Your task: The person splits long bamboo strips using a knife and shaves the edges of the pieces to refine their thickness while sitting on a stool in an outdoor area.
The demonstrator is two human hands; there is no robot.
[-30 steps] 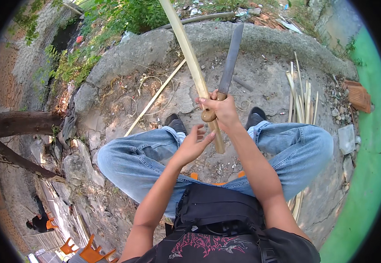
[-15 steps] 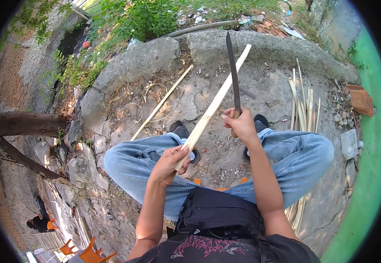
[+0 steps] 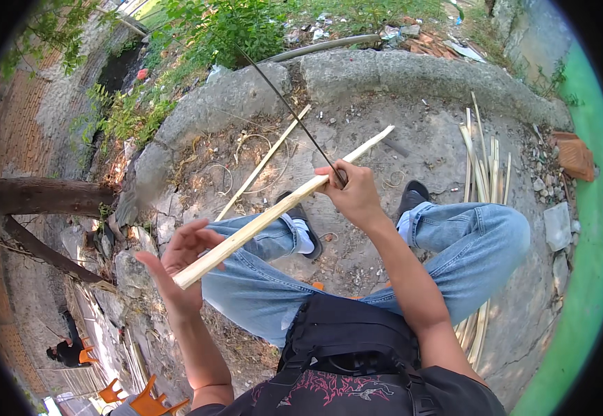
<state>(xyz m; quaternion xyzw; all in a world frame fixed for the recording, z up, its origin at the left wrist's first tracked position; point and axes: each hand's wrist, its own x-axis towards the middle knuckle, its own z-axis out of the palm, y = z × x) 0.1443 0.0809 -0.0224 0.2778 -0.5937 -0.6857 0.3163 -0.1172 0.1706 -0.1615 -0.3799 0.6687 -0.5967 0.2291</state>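
Observation:
A long pale bamboo strip [image 3: 267,216] slants across in front of me, its near end at the lower left. My left hand [image 3: 180,301] is at that end, thumb and fingers spread apart and not closed round it; the strip crosses in front of the palm. My right hand [image 3: 358,197] grips a long, thin-bladed knife [image 3: 286,105] and also pinches the strip beyond its middle. The blade points up and to the left, seen nearly edge-on, and its handle is mostly hidden in the fist.
Another strip [image 3: 263,163] lies on the ground ahead. Several strips [image 3: 482,170] are piled at the right, near a broken brick [image 3: 573,156]. A low concrete kerb [image 3: 412,75] curves across the far side. At the lower left, a person [image 3: 69,352] sits by orange chairs [image 3: 150,399].
My left hand has opened and moved left with the strip's near end. My right hand has come left and taken hold of the strip, while the knife has swung over to the left.

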